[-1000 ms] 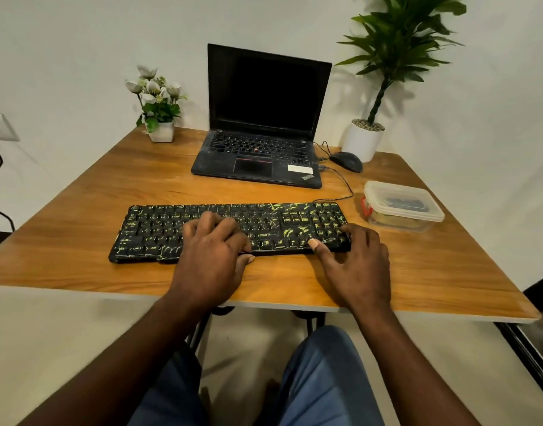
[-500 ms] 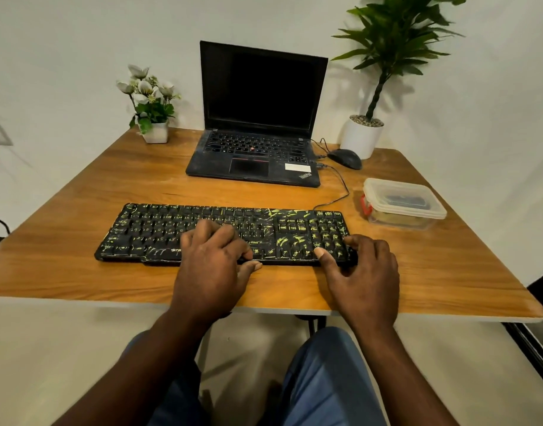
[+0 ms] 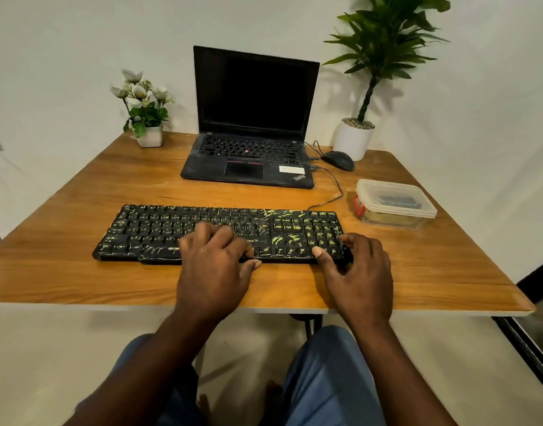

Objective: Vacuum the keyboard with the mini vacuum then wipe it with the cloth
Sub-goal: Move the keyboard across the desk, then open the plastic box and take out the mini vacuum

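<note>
Plainly set up for cleaning: keyboard [image 3: 221, 232] lying crosswise near the front edge of the desk [image 3: 79, 272], black, streaked with yellow marks, cable trailing back toward the laptop [image 3: 251, 142]. Left hand [image 3: 214, 265] resting palm-down over the middle keys, fingers spread loosely, gripping nothing. Right hand [image 3: 356, 272] at the keyboard's near right corner, thumb on the front edge and fingers curled round the end, seemingly steadying or squaring it rather than lifting; whether pinched firmly, cannot tell. Probably positioning the board within easy reach before any tool is fetched, since neither hand carries one.

Lidded clear plastic container [image 3: 396, 204] just beside the keyboard's right end, apart from it, lid on. Inside, a dark oblong object on top and something pale beneath, with a red bit at the left side; possibly the mini vacuum and the cloth, though too clouded by the plastic to be sure. Neither tool seen anywhere else.

Mouse [image 3: 339, 160], flower pot [image 3: 150, 136] and potted plant [image 3: 353, 139] pushed to the back, well clear.
</note>
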{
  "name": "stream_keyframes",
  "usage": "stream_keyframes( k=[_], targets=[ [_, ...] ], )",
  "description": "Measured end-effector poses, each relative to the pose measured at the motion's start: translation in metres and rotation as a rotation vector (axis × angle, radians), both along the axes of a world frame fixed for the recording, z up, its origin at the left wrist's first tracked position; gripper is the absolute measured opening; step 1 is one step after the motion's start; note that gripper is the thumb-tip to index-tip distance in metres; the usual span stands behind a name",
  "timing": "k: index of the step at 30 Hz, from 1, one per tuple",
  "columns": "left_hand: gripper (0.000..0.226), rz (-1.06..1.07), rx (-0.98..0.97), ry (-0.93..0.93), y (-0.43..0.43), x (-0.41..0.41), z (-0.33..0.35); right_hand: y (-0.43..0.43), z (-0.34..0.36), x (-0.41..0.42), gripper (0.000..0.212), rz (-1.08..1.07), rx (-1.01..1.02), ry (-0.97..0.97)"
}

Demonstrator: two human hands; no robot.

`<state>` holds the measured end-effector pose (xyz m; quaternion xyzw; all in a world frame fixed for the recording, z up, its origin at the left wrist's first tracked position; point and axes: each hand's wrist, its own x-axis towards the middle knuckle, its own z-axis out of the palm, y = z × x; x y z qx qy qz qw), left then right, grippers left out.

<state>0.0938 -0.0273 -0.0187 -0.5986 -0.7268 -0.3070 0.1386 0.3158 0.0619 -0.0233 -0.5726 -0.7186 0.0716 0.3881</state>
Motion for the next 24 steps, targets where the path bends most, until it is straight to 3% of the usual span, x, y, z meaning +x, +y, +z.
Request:
stream_keyframes(
  k=[6, 11, 16, 21, 24],
  targets=[
    [0.027, -0.102, 0.064, 0.063, 0.011, 0.029, 0.0, 0.011, 0.006, 0.017, 0.054, 0.061, -0.069, 0.151],
    [0.025, -0.244, 0.087, 0.155, 0.04, 0.077, 0.004, 0.038, 0.015, 0.059, 0.05, -0.031, -0.119, 0.282],
    [0.031, -0.369, 0.004, 0.189, 0.093, 0.123, 0.02, 0.07, 0.017, 0.09, 0.048, -0.076, -0.17, 0.261],
    [0.045, -0.295, -0.097, 0.095, 0.147, 0.156, 0.047, 0.101, 0.02, 0.116, 0.044, -0.122, -0.128, 0.302],
    [0.061, -0.221, -0.15, -0.122, 0.176, 0.165, 0.056, 0.119, 0.023, 0.125, 0.044, -0.189, -0.093, 0.387]
  ],
)
